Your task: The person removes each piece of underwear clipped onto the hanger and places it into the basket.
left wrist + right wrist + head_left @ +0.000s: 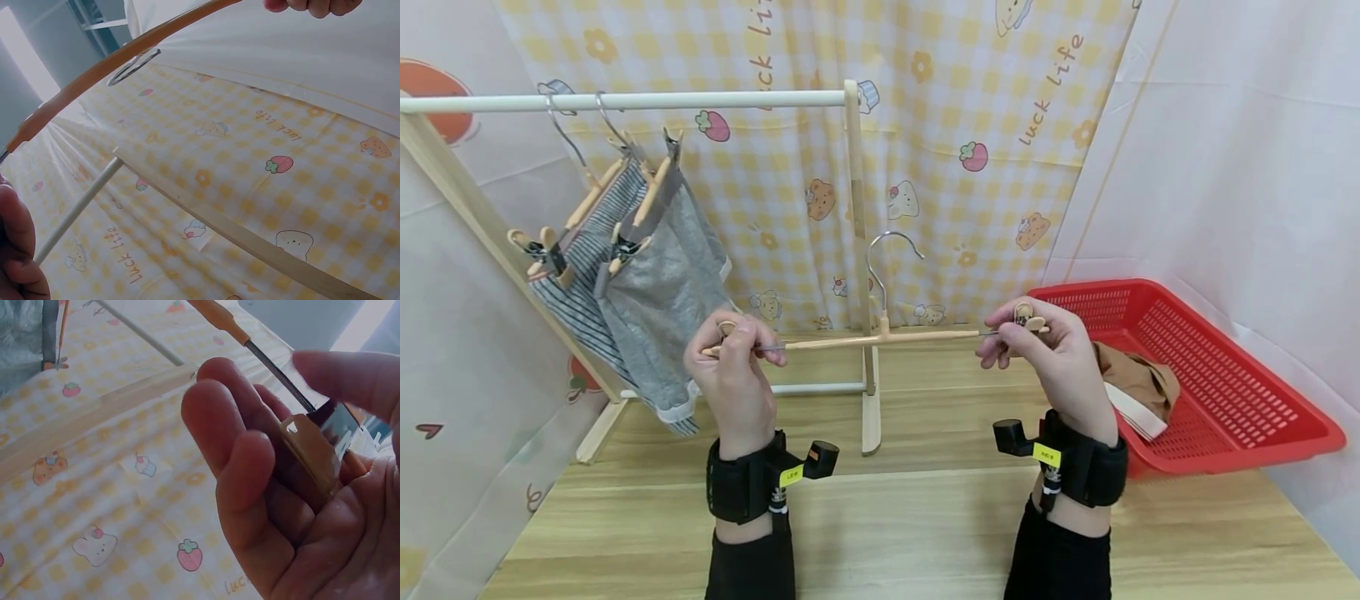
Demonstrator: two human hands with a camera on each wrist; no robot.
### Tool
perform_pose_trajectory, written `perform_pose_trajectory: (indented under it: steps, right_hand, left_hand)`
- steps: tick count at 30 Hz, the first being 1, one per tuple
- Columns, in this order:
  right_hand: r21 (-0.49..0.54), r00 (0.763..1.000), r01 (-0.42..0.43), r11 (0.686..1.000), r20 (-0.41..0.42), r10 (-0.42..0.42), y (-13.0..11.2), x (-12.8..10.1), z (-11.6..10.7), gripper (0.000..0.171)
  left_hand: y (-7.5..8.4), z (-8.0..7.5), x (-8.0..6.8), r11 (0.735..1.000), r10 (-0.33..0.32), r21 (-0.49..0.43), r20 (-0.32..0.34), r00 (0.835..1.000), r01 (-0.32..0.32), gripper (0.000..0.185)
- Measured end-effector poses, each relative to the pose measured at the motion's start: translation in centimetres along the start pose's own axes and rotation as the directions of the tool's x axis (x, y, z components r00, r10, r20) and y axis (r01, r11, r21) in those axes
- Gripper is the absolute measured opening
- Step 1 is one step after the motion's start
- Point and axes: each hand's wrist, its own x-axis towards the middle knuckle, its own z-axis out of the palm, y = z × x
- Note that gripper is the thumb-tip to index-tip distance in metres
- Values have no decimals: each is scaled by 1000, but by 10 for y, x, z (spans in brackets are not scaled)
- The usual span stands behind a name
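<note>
Hanger (880,337) first, as the head view shows it: a pale wooden clip hanger with a steel hook, held level in the air above the wooden table (925,517), in front of the clothes rack (625,101). The left hand (735,367) pinches the clip at its left end and the right hand (1051,350) pinches the clip at its right end, both with fingers curled tight. To do this step well, the person would likely keep the bar level and squeeze both clips evenly (a lopsided squeeze could tip the hook sideways). Two garments already hang on the rack, and a red basket (1225,392) with a brown garment (1138,375) sits to the right.

From the left wrist, the bar curves across the top of the picture, orange-tan and smooth, with its wire hook (132,67) seen as a ring; only the edge of a finger shows, so the grip cannot be judged there.

From the right wrist, the fingers (244,481) wrap a tan wooden clip (312,456) riding on a thin metal rod (278,372) that runs out of the bar's end.
</note>
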Motion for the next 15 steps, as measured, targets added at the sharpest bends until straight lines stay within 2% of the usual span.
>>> perform_pose_trajectory:
  steps: [4, 8, 13, 15]
  right_hand:
    - [11, 999, 49, 999, -3, -49, 0, 0, 2, 8]
    - [77, 988, 152, 985, -11, -152, 1, 0, 3, 5]
    - [106, 975, 221, 970, -31, -218, 2, 1, 4, 6]
    - [102, 974, 227, 969, -37, -224, 3, 2, 4, 6]
  left_hand:
    - [0, -2, 0, 999, -14, 29, 7, 1000, 14, 29]
    - [0, -3, -1, 997, -54, 50, 32, 998, 53, 30]
    - [4, -4, -1, 993, -118, 26, 64, 991, 117, 27]
    - [6, -3, -1, 988, -155, 11, 58, 986, 155, 19]
